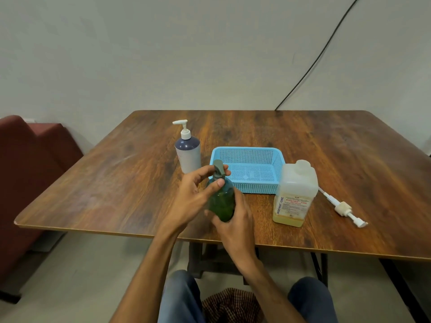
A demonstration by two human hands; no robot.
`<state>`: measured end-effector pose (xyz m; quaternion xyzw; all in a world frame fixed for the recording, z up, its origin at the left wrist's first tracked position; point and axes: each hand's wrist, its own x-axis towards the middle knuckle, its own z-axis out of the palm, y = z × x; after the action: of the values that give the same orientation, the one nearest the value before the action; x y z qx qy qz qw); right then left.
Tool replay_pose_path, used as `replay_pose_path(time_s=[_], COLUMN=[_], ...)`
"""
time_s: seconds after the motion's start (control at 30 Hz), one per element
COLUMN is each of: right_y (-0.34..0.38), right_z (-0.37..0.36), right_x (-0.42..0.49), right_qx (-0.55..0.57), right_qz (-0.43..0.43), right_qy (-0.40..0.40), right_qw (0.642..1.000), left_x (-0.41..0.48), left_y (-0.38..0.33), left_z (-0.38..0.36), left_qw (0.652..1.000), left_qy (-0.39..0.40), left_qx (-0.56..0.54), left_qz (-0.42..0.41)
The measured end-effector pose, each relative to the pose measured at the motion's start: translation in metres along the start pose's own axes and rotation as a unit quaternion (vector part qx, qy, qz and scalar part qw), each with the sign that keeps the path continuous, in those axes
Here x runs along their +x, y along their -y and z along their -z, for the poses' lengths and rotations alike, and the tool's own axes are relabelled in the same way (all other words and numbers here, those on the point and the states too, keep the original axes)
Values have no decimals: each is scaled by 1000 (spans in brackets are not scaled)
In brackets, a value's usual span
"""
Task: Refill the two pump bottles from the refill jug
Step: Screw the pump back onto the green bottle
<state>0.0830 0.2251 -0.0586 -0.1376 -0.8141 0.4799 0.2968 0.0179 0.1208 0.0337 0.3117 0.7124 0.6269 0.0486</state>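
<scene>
Left hand (193,199) pinches the pump (218,170) of the green bottle (221,203); right hand (236,220) grips its body, base hidden; basket (277,167) behind.

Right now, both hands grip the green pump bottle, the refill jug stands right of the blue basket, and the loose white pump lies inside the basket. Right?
No. The head view shows the loose white pump lying on the table, right of the refill jug, not inside the blue basket. The rest is correct.
</scene>
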Motion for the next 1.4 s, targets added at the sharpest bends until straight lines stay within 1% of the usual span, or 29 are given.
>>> replay_pose_path(time_s=[0.07,0.13,0.2,0.27,0.37,0.43,0.5,0.53,0.6,0.67,0.73,0.8,1.0,1.23,1.33,1.4], right_y=[2,2,1,1,2,1,0,0,1,2,3,3,5,8,10,11], right_z=[0,1,1,1,1,0,0,1,1,1,2,2,3,5,5,5], right_x=[0,0,0,-1,0,0,0,0,0,0,0,0,0,-1,-3,-3], right_qx=[2,7,8,11,8,-1,-3,-2,0,5,7,10,-1,4,4,-4], right_qz=[-2,-2,1,-2,-1,3,5,3,0,-1,1,2,6,8,6,1], right_qy=[0,1,1,4,-1,-6,-7,-7,-7,-6,-5,-3,-9,-14,-11,-8], right_qw=[1000,1000,1000,1000,1000,1000,1000,1000,1000,1000,1000,1000,1000,1000,1000,1000], left_x=[-4,-9,-10,-8,-1,2,4,4,4,1,-2,-2,0,-5,-8,-10], left_y=[1,3,2,5,10,8,4,4,7,12,13,14,18,10,6,4], left_z=[-11,-23,-32,-30,-13,-2,2,3,-1,-7,-14,-18,-12,-16,-16,-14], left_qw=[995,978,966,969,990,998,999,999,997,989,982,978,986,987,986,988], left_qy=[-90,-188,-227,-219,-130,-63,-26,-24,-48,-106,-159,-178,-150,-142,-143,-137], left_qx=[34,87,113,108,45,10,16,27,57,87,95,96,67,59,72,55], left_qz=[-25,-39,-49,-48,-26,-20,-17,-20,-37,-45,-42,-43,-38,-47,-51,-47])
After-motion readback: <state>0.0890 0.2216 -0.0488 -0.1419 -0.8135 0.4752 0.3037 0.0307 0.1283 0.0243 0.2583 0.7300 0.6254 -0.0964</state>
